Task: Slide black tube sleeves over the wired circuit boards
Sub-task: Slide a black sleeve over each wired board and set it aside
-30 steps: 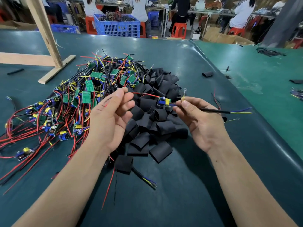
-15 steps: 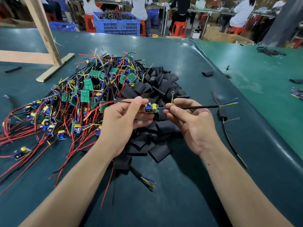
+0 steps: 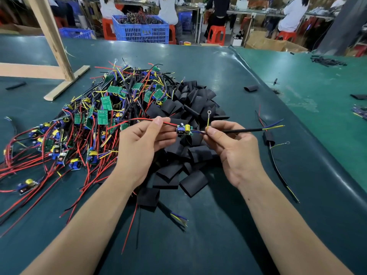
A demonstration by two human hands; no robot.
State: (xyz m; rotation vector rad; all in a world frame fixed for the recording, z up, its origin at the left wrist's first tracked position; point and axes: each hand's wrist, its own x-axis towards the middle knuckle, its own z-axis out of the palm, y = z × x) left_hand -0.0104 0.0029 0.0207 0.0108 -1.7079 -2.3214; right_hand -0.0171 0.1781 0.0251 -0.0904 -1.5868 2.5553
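Note:
A small circuit board [image 3: 184, 130] with a yellow part hangs between my hands, above a heap of flat black tube sleeves [image 3: 190, 124]. My left hand [image 3: 143, 143] pinches the board's red and black wires just left of it. My right hand [image 3: 234, 149] pinches the black cable [image 3: 244, 130] on the board's right side. That cable ends in blue and yellow wires. A yellow wire with a ring terminal [image 3: 209, 112] sticks up from my right fingers.
A tangled pile of wired green boards [image 3: 89, 124] lies on the left of the green table [image 3: 218, 235]. One sleeved board with its cable [image 3: 269, 138] lies to the right. A wooden frame [image 3: 59, 56] stands at the back left; a blue crate [image 3: 142, 28] and seated people are beyond the table.
My left hand has taken hold of the red and black wires and both hands have drawn the board and cable out straight between them. The board now hangs level.

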